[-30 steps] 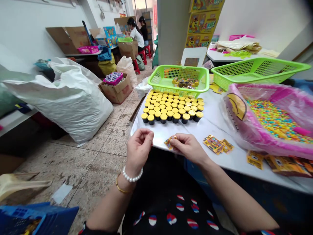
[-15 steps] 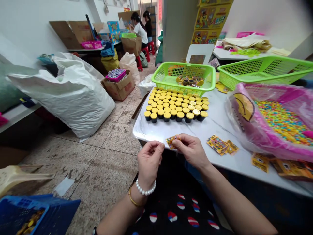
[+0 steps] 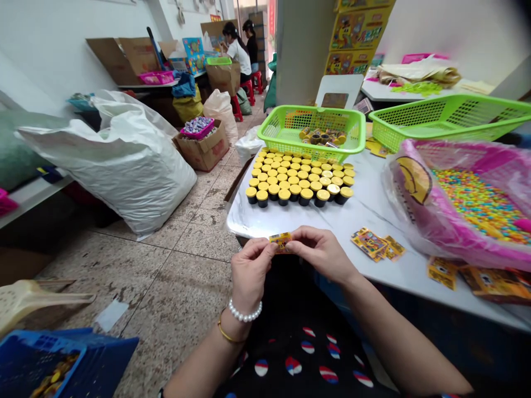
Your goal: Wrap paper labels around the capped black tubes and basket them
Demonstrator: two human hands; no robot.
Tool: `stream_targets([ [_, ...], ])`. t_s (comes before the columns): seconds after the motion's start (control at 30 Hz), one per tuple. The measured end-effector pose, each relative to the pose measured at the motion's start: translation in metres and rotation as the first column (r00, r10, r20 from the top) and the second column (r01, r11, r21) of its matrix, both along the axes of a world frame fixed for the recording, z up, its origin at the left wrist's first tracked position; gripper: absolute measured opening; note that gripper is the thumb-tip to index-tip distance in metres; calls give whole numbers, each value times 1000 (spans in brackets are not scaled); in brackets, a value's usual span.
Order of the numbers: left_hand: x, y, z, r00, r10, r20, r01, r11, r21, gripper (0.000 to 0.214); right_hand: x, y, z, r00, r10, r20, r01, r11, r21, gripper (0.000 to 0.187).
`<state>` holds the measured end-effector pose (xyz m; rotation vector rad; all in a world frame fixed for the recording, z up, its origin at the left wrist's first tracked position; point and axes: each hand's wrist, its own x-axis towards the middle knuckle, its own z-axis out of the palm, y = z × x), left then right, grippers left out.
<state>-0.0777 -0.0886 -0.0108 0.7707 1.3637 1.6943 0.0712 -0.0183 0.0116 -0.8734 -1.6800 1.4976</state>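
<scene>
My left hand [image 3: 250,271] and my right hand [image 3: 322,252] meet at the near edge of the white table [image 3: 365,213]. Both pinch a small yellow printed sticker [image 3: 281,240] between fingertips, one hand at each end. Just beyond them stand rows of several small black pots with yellow lids [image 3: 298,179]. A little pile of the same yellow stickers [image 3: 372,244] lies on the table to the right of my right hand.
A green basket [image 3: 309,132] holding more pots sits behind the rows; a second green basket [image 3: 448,119] is at right. A pink plastic-lined tub of coloured candy beads [image 3: 473,204] fills the right side. White sacks [image 3: 120,160] and boxes crowd the floor left. Two people sit far back.
My left hand has moved right and joined my right hand on the sticker, which was held by the right hand alone before. The view has shifted slightly.
</scene>
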Motion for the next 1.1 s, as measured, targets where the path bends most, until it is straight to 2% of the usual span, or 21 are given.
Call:
stream_targets([
  [0.2, -5, -2, 6, 984, 46, -170, -41, 998, 37, 11, -12, -3, 1, 971, -158, 177, 118, 969, 219, 16],
  [0.47, -16, -4, 17, 989, -15, 149, 30, 995, -99, 24, -31, -4, 5, 949, -174, 262, 30, 879, 476, 25],
  [0.57, -21, -6, 17, 970, -91, 226, 123, 984, -131, 30, -33, 0, 10, 941, -137, 310, -52, 845, 533, 29],
  [0.63, -24, -6, 16, 946, -148, 287, 197, 969, -150, 31, -34, 10, 17, 929, -195, 315, -45, 784, 619, 25],
  [0.7, -26, -7, 15, 921, -168, 353, 236, 958, -160, 31, -34, 26, 25, 871, -386, 305, 23, 651, 759, 23],
  [0.77, -28, -8, 15, 893, -175, 415, 259, 954, -154, 31, -35, 44, 29, 739, -584, 335, 5, 502, 865, 30],
  [0.8, -29, -9, 15, 879, -178, 442, 266, 953, -146, 31, -36, 52, 30, 670, -642, 373, -47, 464, 884, 30],
  [0.87, -31, -9, 17, 852, -186, 490, 279, 952, -125, 31, -39, 64, 27, 570, -687, 451, -163, 444, 881, 23],
  [0.9, -33, -9, 18, 835, -190, 517, 287, 951, -115, 31, -40, 67, 25, 548, -691, 472, -203, 437, 876, 19],
  [1.0, -39, -8, 18, 763, -180, 621, 293, 952, -85, 23, -44, 69, 16, 547, -691, 472, -253, 401, 880, 16],
  [1.1, -43, -5, 14, 687, -158, 710, 288, 955, -67, 14, -47, 65, 14, 576, -663, 478, -254, 411, 875, 13],
])
